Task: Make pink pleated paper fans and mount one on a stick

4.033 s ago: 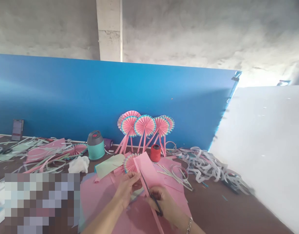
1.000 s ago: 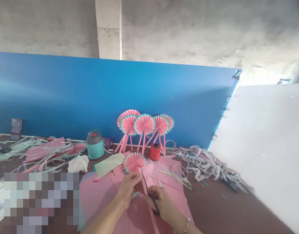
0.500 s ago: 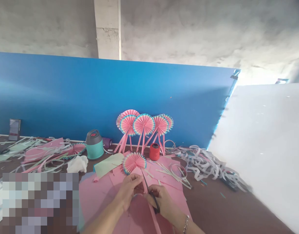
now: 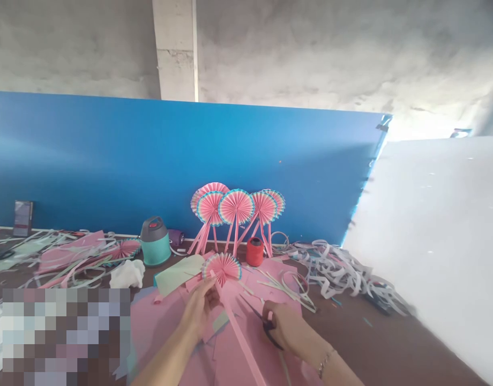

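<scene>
My left hand (image 4: 199, 306) is closed on the upper end of a long pink paper strip (image 4: 243, 339), which slants down toward the front edge of the view. In my right hand (image 4: 284, 324) are black-handled scissors (image 4: 273, 336), their blades pointing up and left, apart from the strip. Both hands are above pink paper sheets (image 4: 158, 329) spread on the table. Just beyond my left hand lies a pleated pink paper fan (image 4: 222, 268) with a blue edge. A small pale green paper piece (image 4: 221, 320) shows beside the strip.
Several finished fans (image 4: 237, 207) lean on the blue partition (image 4: 110, 150). A red thread spool (image 4: 255, 252), a teal-and-grey container (image 4: 156, 244) and crumpled white tissue (image 4: 127, 273) stand around the sheets. Paper-strip offcuts (image 4: 330, 268) pile up at right; a phone (image 4: 23, 217) is at far left.
My right hand has drawn the scissors away to the right, off the pink paper. My left hand has shifted left, and the strip now slants clear of the blades.
</scene>
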`<state>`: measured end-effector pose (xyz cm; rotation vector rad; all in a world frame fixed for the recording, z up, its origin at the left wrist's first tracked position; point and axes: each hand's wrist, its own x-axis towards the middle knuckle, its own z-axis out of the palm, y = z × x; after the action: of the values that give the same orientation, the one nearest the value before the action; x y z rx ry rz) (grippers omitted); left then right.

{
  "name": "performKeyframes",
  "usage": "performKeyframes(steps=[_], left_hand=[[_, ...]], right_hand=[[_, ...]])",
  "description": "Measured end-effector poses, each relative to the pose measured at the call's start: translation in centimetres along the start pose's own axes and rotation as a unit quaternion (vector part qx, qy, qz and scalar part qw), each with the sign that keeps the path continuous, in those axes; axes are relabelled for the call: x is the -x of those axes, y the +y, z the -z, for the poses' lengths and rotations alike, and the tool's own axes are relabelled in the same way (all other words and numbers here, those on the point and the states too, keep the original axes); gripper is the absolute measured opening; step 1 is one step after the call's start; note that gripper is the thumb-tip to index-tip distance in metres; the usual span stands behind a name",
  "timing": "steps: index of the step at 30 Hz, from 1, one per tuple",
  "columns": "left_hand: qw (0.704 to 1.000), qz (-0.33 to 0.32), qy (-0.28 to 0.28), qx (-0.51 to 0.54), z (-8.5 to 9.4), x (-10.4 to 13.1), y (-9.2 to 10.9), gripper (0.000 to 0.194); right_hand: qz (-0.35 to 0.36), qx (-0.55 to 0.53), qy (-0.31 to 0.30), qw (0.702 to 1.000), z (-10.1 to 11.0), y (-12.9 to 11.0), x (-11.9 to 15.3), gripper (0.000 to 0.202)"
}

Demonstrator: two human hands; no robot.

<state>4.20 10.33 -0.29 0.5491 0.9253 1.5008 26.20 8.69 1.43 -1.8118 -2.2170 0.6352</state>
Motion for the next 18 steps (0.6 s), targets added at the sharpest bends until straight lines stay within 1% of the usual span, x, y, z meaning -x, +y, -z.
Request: performKeyframes(steps=[2,5,10,14,16,18], left_hand=[[1.000,-0.001,-0.002,-0.003,0.1,-0.1,-0.1,0.034],[1.000,-0.005,-0.008,-0.006,0.1,0.0,-0.2,0.036],[1.000,0.001,-0.030,-0.011,-0.2,0.2,-0.3,0.039],[0.999,0.012,-0.044,-0.019,-0.5,0.4,-0.4,0.038],[0.998,0.016,-0.054,-0.025,-0.6,0.6,-0.4,0.037],[0.997,0.019,-0.065,-0.036,-0.7,0.7,-0.4,0.036]], right_hand=[[0.017,0.057,0.037,0.998,0.6,0.7,-0.1,0.022],[0.011,0.089,0.053,0.995,1.0,1.4,-0.2,0.021],[-0.005,0.085,0.068,0.994,1.1,1.3,-0.2,0.027],[-0.004,0.083,0.053,0.995,0.9,1.0,-0.1,0.020],[-0.002,0.072,0.058,0.996,0.9,1.0,-0.1,0.016],[-0.006,0.053,0.056,0.997,1.0,1.4,-0.2,0.017]])
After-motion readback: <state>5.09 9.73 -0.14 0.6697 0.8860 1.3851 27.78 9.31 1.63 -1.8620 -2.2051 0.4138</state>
